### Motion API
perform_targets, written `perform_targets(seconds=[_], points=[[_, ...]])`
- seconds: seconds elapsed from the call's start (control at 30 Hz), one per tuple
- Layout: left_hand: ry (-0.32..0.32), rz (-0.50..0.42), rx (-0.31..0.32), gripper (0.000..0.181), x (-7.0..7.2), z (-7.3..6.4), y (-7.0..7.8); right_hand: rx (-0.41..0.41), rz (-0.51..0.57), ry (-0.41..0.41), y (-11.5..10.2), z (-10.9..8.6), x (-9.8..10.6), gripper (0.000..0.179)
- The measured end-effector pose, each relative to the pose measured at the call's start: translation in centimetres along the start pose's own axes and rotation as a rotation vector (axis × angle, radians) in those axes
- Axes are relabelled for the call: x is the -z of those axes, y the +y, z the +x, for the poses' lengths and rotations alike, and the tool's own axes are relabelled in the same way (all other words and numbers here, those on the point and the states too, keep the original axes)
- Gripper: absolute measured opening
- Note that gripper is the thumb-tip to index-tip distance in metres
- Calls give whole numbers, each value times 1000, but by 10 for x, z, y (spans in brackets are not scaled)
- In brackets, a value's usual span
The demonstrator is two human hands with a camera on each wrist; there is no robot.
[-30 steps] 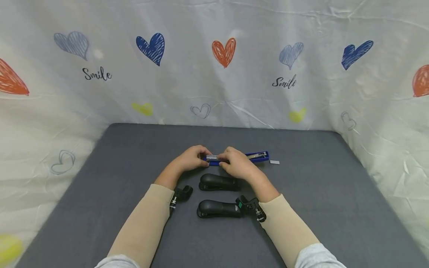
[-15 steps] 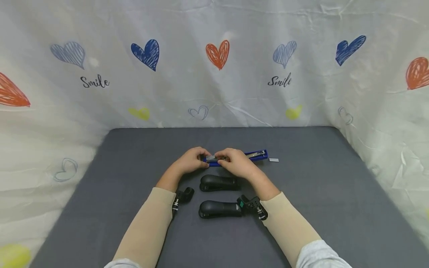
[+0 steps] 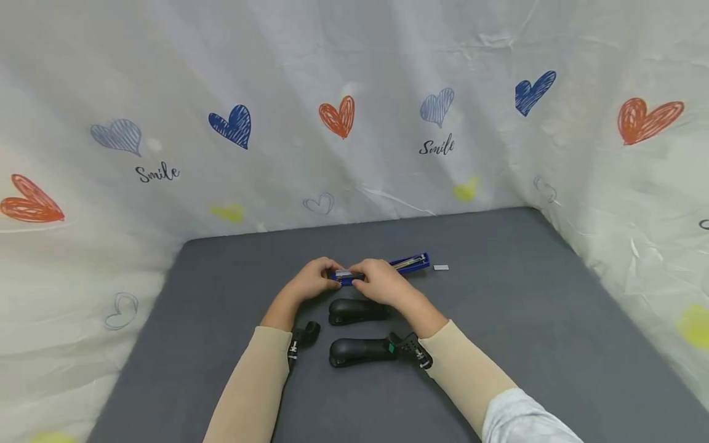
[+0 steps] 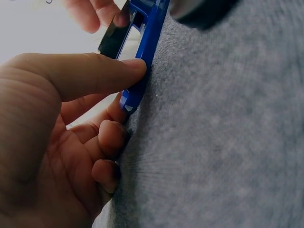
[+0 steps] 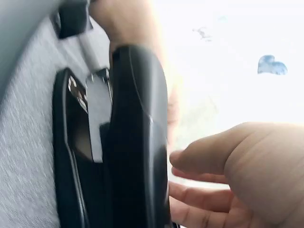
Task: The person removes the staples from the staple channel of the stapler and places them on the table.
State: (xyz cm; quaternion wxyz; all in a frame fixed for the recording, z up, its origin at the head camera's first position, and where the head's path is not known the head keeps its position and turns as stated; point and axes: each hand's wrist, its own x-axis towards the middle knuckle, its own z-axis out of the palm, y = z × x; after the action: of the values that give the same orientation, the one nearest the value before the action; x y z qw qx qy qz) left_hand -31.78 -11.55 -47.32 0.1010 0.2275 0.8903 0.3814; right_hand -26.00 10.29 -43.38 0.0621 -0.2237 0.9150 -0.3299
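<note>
A blue stapler (image 3: 410, 263) lies opened out lengthwise at the back of the table. My left hand (image 3: 311, 280) grips its left end; in the left wrist view the thumb presses the blue base (image 4: 149, 52) and the other fingers curl behind it. My right hand (image 3: 382, 282) covers the stapler's middle, with thumb and fingers bent. Its fingertips pinch a silvery strip of staples (image 3: 343, 273) over the metal channel near the left end. In the left wrist view, right-hand fingers (image 4: 92, 14) reach a dark metal edge (image 4: 113, 40).
A short pale staple strip (image 3: 441, 267) lies off the stapler's right end. Two black staplers, a nearer one (image 3: 360, 352) and a farther one (image 3: 354, 312), lie between the forearms. A black stapler (image 5: 142, 118) fills the right wrist view's foreground. A patterned curtain (image 3: 376, 172) hangs behind the table.
The head view has tilted and shifted. The silvery strip, lifted at an angle half a second ago, now sits lower along the stapler. The left hand keeps its grip on the stapler's end.
</note>
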Motion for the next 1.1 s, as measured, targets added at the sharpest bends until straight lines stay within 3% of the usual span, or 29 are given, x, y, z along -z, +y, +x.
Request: perform_targets(seconds=[0.13,0.33,0.5,0.67,0.83,0.97,1.1], points=[[2,-16,4,30,-2,-1,-2,-7,49,-18,-1,-1,-4,38],[2,-37,5,31,-10,-3,-3,-90,255,43,8,-5,-9,36],[46,-27,19,31,-7,-7,-4,-76,412,65,7,1,-9,37],[68,-6,5,31,-5,-9,-5,-23,370,13,8,5,-10,38],[79,-3,-1,30,-4,-12,-3,6,330,22,6,6,-11,35],[86,-14,-9,29,-4,-13,-2,-17,340,95,6,6,-13,30],[92,-19,-5,28,-6,-13,-2,-89,415,209,5,7,-14,22]])
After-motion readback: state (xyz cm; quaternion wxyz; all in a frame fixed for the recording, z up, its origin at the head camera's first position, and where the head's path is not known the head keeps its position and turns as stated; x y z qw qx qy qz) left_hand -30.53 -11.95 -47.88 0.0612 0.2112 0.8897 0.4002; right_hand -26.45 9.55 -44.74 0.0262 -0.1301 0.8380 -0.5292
